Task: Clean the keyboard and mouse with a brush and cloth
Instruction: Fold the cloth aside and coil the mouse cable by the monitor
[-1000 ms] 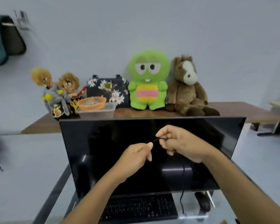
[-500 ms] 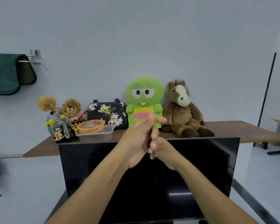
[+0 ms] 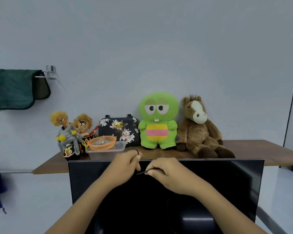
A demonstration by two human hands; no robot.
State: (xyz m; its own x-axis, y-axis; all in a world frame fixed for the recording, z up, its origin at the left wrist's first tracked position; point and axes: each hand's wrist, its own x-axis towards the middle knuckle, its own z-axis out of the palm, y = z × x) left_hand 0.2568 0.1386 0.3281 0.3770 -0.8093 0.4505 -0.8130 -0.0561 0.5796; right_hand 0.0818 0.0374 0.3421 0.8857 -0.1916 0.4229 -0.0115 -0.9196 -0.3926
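Note:
Both hands are raised in front of the top edge of the black monitor (image 3: pixel 218 186). My right hand (image 3: pixel 169 174) pinches a thin black cord (image 3: pixel 141 173) between thumb and forefinger. My left hand (image 3: pixel 125 163) is curled just to its left, fingers closed, and a small dark loop of the cord (image 3: pixel 137 151) shows above its knuckles. The hands are a finger's width apart. The keyboard, mouse, brush and cloth are out of view.
Behind the monitor a wooden shelf (image 3: pixel 260 149) carries a green plush (image 3: pixel 158 120), a brown horse plush (image 3: pixel 199 127), a floral bag (image 3: pixel 118 129), two dolls (image 3: pixel 71 132) and an orange basket (image 3: pixel 102 142) in a clear tray. A green towel (image 3: pixel 10 90) hangs on a wall hook at the left.
The view has tilted up, so the keyboard and mouse have dropped out of sight. My hands came together over the cord, then drew slightly apart in front of the monitor's top edge.

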